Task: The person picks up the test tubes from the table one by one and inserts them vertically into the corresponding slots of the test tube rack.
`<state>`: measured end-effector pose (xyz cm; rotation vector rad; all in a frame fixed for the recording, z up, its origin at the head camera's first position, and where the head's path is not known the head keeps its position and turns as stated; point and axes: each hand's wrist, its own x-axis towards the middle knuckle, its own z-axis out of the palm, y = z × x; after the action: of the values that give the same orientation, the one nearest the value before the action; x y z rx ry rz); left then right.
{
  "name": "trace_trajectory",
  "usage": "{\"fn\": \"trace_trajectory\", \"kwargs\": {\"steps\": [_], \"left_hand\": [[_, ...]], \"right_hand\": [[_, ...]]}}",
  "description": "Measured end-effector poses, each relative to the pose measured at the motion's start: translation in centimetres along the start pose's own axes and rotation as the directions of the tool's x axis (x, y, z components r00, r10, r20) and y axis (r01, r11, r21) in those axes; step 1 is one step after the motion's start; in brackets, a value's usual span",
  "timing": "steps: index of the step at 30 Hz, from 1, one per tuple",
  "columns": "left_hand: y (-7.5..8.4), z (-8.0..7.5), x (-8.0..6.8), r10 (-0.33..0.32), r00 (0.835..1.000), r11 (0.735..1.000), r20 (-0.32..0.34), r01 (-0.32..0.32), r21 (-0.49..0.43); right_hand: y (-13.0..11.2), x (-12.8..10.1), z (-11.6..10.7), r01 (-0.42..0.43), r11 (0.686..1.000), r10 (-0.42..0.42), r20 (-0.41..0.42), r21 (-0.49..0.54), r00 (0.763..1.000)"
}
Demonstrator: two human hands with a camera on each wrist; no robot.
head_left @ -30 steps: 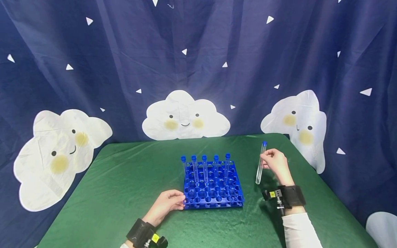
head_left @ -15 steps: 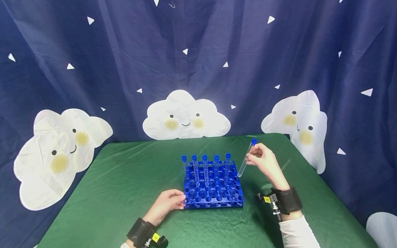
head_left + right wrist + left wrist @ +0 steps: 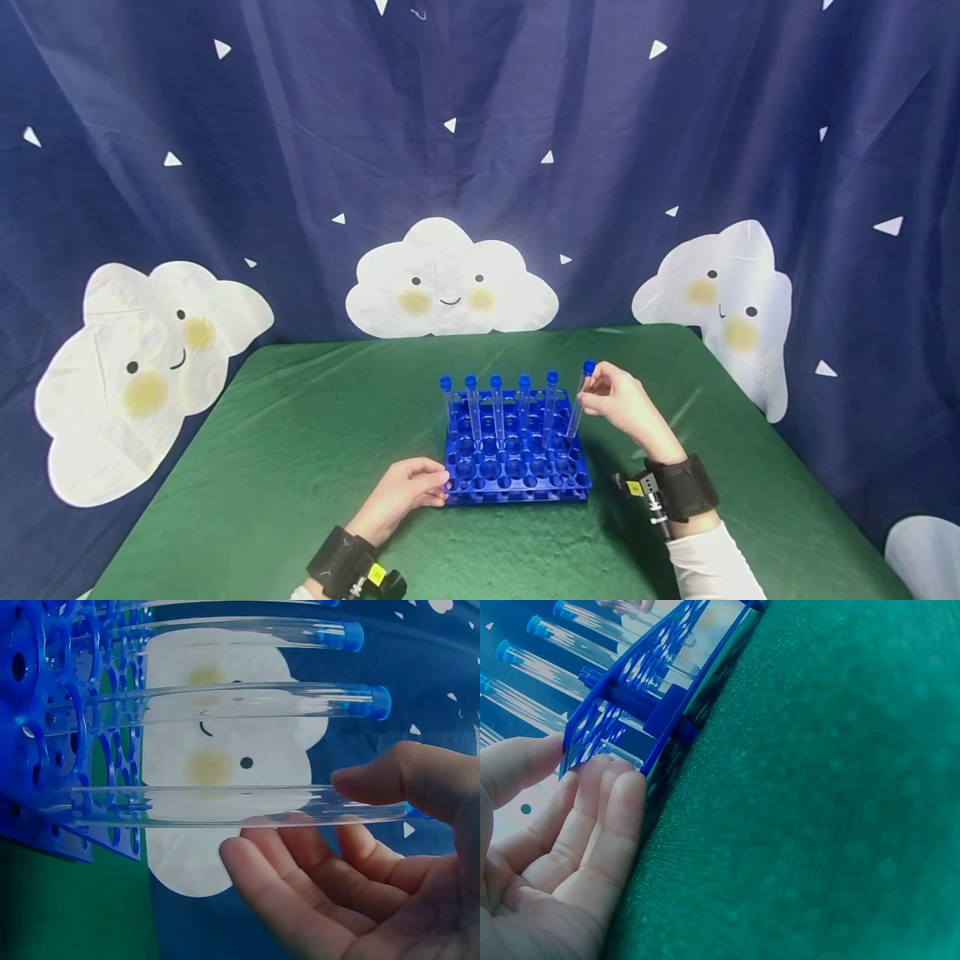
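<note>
A blue test tube rack (image 3: 514,457) stands on the green table (image 3: 315,467) with several clear blue-capped tubes (image 3: 497,408) upright in its back row. My right hand (image 3: 617,402) pinches another clear tube (image 3: 578,402) near its blue cap, its lower end entering the rack's back right corner. The right wrist view shows that tube (image 3: 247,805) between thumb and fingers (image 3: 390,780), its tip at the rack (image 3: 67,742). My left hand (image 3: 408,492) rests against the rack's front left corner; its straight fingers (image 3: 600,802) touch the rack's edge (image 3: 660,712).
A dark blue curtain (image 3: 480,150) with white cloud faces hangs behind the table. Green cloth lies bare to the left and right of the rack. Black bands with cameras sit on both wrists.
My right hand has carried the tube leftward and down from beside the rack to its back right corner, bringing it nearly upright. The left hand has stayed put.
</note>
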<state>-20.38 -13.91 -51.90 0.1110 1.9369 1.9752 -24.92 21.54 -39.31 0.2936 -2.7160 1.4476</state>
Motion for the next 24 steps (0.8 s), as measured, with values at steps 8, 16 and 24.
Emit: {"fn": "trace_trajectory", "kwargs": {"steps": [8, 16, 24], "left_hand": [[0.16, 0.15, 0.02, 0.006, 1.0, 1.0, 0.0, -0.006, -0.003], [0.45, 0.29, -0.19, 0.012, 1.0, 1.0, 0.01, -0.012, -0.012], [0.04, 0.31, -0.23, -0.003, 1.0, 1.0, 0.003, 0.003, -0.011]], "right_hand": [[0.29, 0.03, 0.1, 0.042, 0.988, -0.033, 0.06, -0.146, 0.998], [0.2, 0.04, 0.15, 0.044, 0.982, -0.03, 0.082, -0.184, 0.996], [0.43, -0.21, -0.24, 0.051, 0.984, -0.029, 0.132, -0.17, 0.991]]}}
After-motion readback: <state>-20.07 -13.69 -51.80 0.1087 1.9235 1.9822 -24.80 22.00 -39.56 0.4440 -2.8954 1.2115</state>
